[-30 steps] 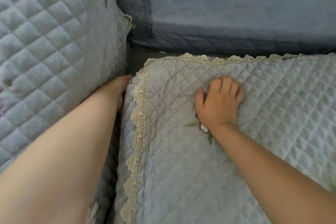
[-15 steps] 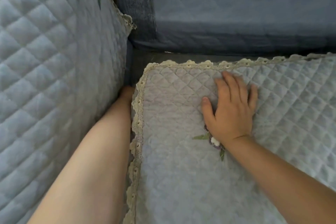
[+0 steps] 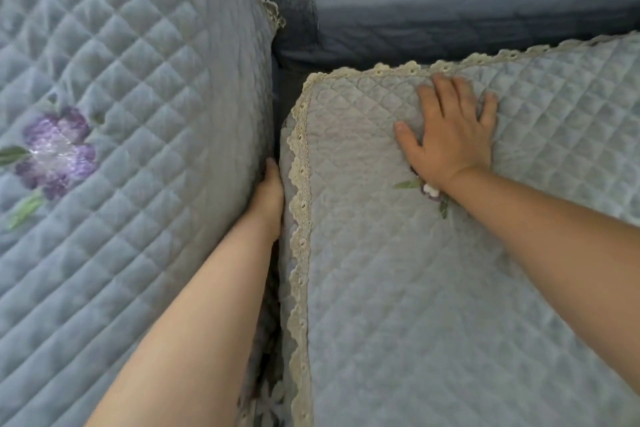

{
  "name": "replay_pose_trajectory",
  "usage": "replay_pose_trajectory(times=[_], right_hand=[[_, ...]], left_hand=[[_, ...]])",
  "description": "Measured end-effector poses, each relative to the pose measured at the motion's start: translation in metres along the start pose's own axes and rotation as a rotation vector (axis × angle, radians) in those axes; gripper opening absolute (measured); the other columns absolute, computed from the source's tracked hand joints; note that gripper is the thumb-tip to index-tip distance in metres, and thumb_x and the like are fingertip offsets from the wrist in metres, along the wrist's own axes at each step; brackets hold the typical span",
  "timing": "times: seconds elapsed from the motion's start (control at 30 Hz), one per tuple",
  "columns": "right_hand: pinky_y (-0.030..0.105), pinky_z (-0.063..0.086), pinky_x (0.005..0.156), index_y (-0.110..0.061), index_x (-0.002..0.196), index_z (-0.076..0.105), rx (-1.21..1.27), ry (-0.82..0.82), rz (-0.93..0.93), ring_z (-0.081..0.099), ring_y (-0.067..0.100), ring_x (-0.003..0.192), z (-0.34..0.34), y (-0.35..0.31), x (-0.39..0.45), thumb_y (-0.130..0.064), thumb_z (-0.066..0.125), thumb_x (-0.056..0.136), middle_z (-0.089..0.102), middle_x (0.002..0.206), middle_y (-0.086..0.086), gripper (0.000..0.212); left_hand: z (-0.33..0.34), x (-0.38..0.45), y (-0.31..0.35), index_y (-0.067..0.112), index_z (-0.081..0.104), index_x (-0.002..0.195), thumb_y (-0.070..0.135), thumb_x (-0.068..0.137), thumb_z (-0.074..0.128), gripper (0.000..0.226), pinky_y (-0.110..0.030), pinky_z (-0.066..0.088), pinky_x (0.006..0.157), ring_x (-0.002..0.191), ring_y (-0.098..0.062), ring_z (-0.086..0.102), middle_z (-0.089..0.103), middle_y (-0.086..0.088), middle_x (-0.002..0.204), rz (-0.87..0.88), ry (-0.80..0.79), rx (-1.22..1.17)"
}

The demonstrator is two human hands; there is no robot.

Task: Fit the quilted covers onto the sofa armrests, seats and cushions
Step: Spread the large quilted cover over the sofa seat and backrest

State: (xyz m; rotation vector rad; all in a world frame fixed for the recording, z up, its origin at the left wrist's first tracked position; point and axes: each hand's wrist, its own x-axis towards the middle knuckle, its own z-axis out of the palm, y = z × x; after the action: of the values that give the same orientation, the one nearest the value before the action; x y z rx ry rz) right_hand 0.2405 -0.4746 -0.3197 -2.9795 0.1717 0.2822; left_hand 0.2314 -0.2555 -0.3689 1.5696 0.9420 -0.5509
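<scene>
A pale blue quilted seat cover (image 3: 433, 288) with cream lace trim lies over the sofa seat on the right. My right hand (image 3: 450, 135) presses flat on it near its back left corner, fingers spread, partly covering an embroidered flower. The armrest cover (image 3: 131, 135), same quilting with a purple flower, fills the left. My left hand (image 3: 268, 198) is pushed into the narrow gap between armrest and seat; its fingers are hidden in the crease.
The dark blue bare sofa back (image 3: 450, 0) runs across the top, with a strip of uncovered seat (image 3: 346, 55) between it and the cover's lace edge. More lace-trimmed fabric hangs in the gap at bottom centre.
My right hand went from curled to flat and slid toward the cover's back edge. My left hand pushed deeper into the gap. The view shifted so more of the armrest cover shows.
</scene>
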Motion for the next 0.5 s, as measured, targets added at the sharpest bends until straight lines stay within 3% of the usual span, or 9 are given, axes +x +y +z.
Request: replay_pose_trajectory(times=[0.07,0.13,0.17,0.27,0.37,0.5], right_hand=[[0.052,-0.003,0.112,-0.015,0.147,0.012,-0.073,-0.054,-0.024,0.0,0.025,0.143,-0.004,-0.002,-0.002,-0.052,0.016,0.092,0.004,0.156,0.006,0.067],[0.05,-0.005,0.113,-0.013,0.148,0.006,-0.114,-0.084,-0.056,-0.004,0.026,0.143,-0.006,-0.001,-0.013,-0.048,0.016,0.095,-0.002,0.156,0.008,0.064],[0.048,-0.006,0.113,-0.013,0.148,0.004,-0.121,-0.098,-0.074,-0.006,0.026,0.144,-0.005,0.0,-0.024,-0.047,0.016,0.096,-0.003,0.156,0.009,0.063],[0.043,-0.008,0.114,-0.012,0.148,0.006,-0.092,-0.123,-0.117,-0.006,0.024,0.144,-0.002,0.0,-0.075,-0.048,0.008,0.089,-0.003,0.156,0.009,0.069],[0.045,-0.006,0.114,-0.01,0.147,0.01,-0.046,-0.136,-0.141,-0.003,0.027,0.144,0.004,-0.006,-0.14,-0.053,-0.002,0.074,-0.001,0.156,0.013,0.086],[0.043,-0.016,0.107,-0.01,0.147,0.012,-0.093,-0.225,-0.227,0.0,0.034,0.143,0.018,-0.023,-0.216,-0.056,-0.008,0.071,0.003,0.155,0.018,0.091]], left_hand=[[-0.01,-0.038,-0.013,0.023,0.042,0.137,0.07,0.082,0.03,0.073,-0.03,0.036,0.108,0.124,-0.018,0.046,0.047,0.002,0.138,0.066,-0.02,0.046],[-0.017,-0.081,-0.025,0.022,0.031,0.142,0.048,0.095,0.031,0.054,-0.007,0.034,0.096,0.12,-0.004,0.039,0.039,0.01,0.136,0.187,-0.144,0.191],[-0.023,-0.1,-0.035,0.022,0.021,0.145,0.039,0.097,0.032,0.052,-0.006,0.028,0.096,0.123,-0.001,0.032,0.034,0.009,0.141,0.235,-0.199,0.297],[-0.042,-0.127,-0.076,0.02,0.008,0.147,0.035,0.099,0.025,0.053,-0.019,0.013,0.109,0.14,-0.01,0.015,0.017,0.002,0.153,0.189,-0.241,0.474],[-0.059,-0.152,-0.117,0.021,0.01,0.147,0.039,0.099,0.018,0.052,-0.016,0.011,0.108,0.142,-0.013,0.014,0.018,0.004,0.152,0.075,-0.274,0.482],[-0.078,-0.188,-0.174,0.027,0.006,0.148,0.05,0.095,0.012,0.058,-0.031,0.006,0.118,0.143,-0.013,0.01,0.01,0.006,0.155,-0.041,-0.357,0.512]])
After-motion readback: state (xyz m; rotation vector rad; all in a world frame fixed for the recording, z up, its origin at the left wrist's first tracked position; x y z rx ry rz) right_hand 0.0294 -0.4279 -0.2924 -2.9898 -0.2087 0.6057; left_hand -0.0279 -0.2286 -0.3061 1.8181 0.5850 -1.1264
